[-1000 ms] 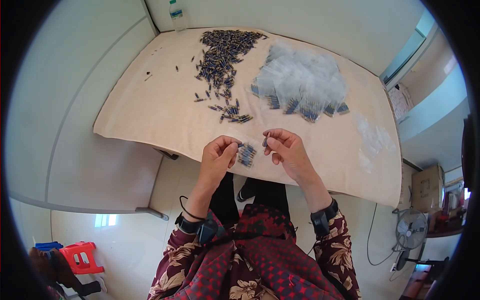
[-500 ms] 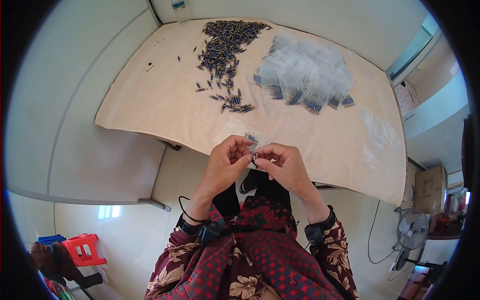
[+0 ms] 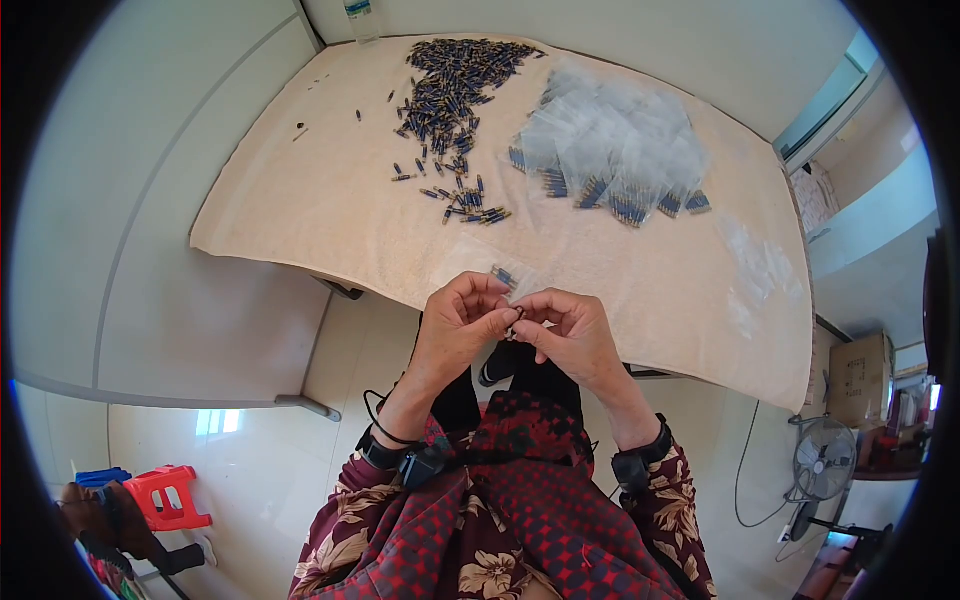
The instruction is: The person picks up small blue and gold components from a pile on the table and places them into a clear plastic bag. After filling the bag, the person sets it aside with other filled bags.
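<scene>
At the table's near edge, my left hand (image 3: 455,325) and my right hand (image 3: 573,335) meet with fingertips pinched around a small dark item (image 3: 516,318), too small to name. Just beyond the fingertips a clear plastic bag (image 3: 480,258) lies on the cloth, with a few small blue and brass-coloured pieces (image 3: 502,274) in or on it. A large pile of the same dark blue pieces (image 3: 455,85) spreads over the back middle of the table. Filled clear bags (image 3: 610,140) are heaped to its right.
A cream cloth (image 3: 290,200) covers the table. Flat clear bags (image 3: 755,275) lie at its right, a plastic bottle (image 3: 361,20) at the back. On the floor are a red stool (image 3: 168,498), a fan (image 3: 825,457) and a cardboard box (image 3: 860,378).
The fingertips have shifted slightly, and the dark item between them shows a little higher, with a curved shape. Both hands stay in nearly the same place.
</scene>
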